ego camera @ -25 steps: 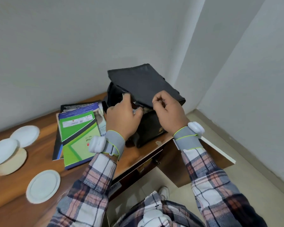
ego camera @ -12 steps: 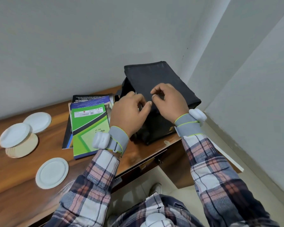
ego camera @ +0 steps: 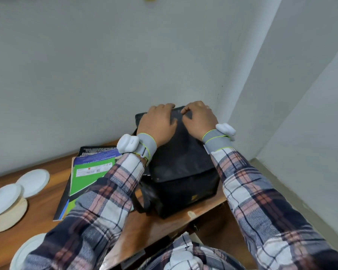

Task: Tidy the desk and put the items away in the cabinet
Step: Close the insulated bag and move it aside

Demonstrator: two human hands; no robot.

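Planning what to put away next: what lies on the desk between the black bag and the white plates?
In the head view, a stack of books, green cover on top, lies between the black bag and the white plates.

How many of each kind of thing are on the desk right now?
black bag: 1
books, stacked: 3 (green, blue, black covers)
white plates: 3, one partly hidden by a sleeve
tan plate stack: 1 stack, plates in it too thin to count
Total: 8, counting the stack as one
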